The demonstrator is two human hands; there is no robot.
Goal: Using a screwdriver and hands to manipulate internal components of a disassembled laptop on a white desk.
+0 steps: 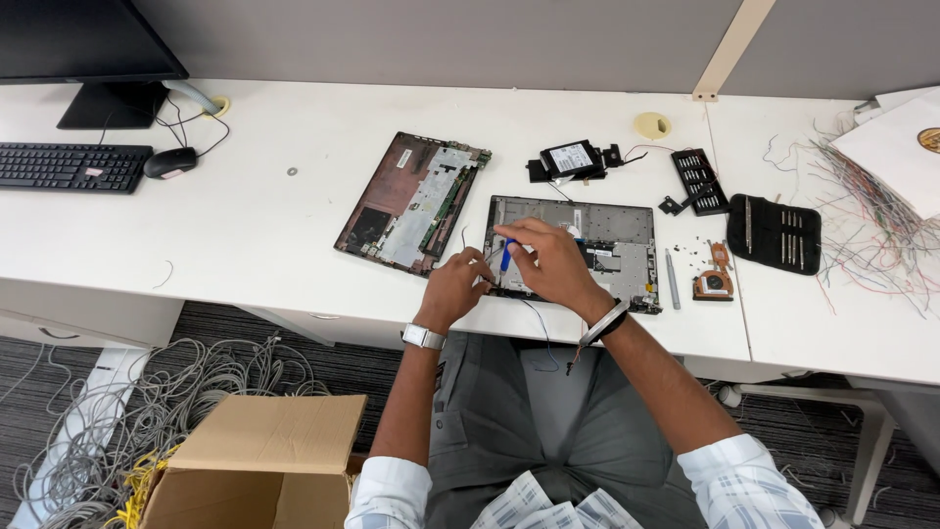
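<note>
I am looking down at the open laptop base (612,257), which is lying flat on the white desk (245,235) close to its near edge, directly under both hands. My right hand (550,263) is resting on the left part of the base, fingers curled around a small blue-handled tool (506,257) that is pointing down into the base. My left hand (452,287) is sitting just beside it at the base's left edge, fingers bent and pinched narrow; I cannot tell whether anything is between them. A thin wire (537,328) is hanging from the base over the desk edge below my right wrist.

Just right of my right hand, a slim grey screwdriver (672,278) is lying beside the base, and past it a copper cooling fan (714,278). Farther right, a black tool roll (774,233) is lying open, with a tangle of coloured wires (871,225) beyond it. Ahead of my right hand, a black power brick (571,159) and a black bit holder (699,178) are lying apart from the base. Up and left of my left hand, the laptop's dark red bottom cover (411,201) is lying tilted. Well off to the left are a keyboard (69,167), a mouse (169,162) and a monitor (83,44). Below my left arm, a cardboard box (259,456) is standing on the floor beside grey cables (147,402).
</note>
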